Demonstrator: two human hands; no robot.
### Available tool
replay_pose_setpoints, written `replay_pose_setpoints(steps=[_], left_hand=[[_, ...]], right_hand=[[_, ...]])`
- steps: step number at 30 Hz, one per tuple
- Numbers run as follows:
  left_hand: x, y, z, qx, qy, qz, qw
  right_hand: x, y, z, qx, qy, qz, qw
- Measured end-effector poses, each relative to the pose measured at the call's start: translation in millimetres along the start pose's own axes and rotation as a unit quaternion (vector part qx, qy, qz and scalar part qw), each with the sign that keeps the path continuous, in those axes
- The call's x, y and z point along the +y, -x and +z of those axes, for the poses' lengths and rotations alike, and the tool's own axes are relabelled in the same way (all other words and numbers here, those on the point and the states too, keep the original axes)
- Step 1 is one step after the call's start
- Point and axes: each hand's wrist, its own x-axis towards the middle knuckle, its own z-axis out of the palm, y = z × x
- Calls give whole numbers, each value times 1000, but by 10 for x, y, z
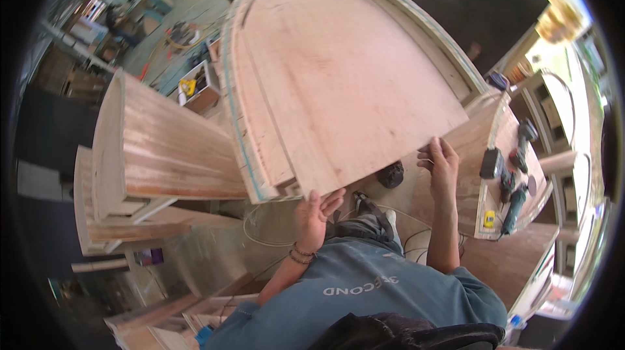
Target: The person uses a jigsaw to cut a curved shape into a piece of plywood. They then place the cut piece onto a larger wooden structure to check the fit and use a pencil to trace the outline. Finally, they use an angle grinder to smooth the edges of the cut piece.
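Observation:
A large pale plywood panel point(351, 77) with a rounded far end lies inside a curved wooden frame point(236, 112) in front of me. The frame's outer edge carries a teal line. Along the panel's near edge, my right hand point(441, 162) pinches the rim between thumb and fingers. My left hand point(311, 223) grips the panel's near left corner, thumb uppermost and the other fingers below the edge. A strip of the frame shows beside the panel on both sides, and the frame's underside is hidden.
Curved plywood pieces point(176, 148) stand at the left. On a wooden surface at the right lie a cordless drill point(498, 168), a corded power tool point(514, 210) and a yellow tape measure point(489, 220). A tool box point(207, 90) sits far left. Cables point(260, 241) cross the floor.

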Motion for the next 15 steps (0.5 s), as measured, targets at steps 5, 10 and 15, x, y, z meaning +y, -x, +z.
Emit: replay_pose_setpoints(steps=[5,10,15], left_hand=[[62,-179,96,40,18,43,998],[-12,-298,88,107,17,42,993],[59,-387,226,172,18,27,984]], right_hand=[[-31,-226,35,-33,0,14,999],[-89,-436,21,-66,47,29,996],[-52,-609,-27,-101,46,33,993]])
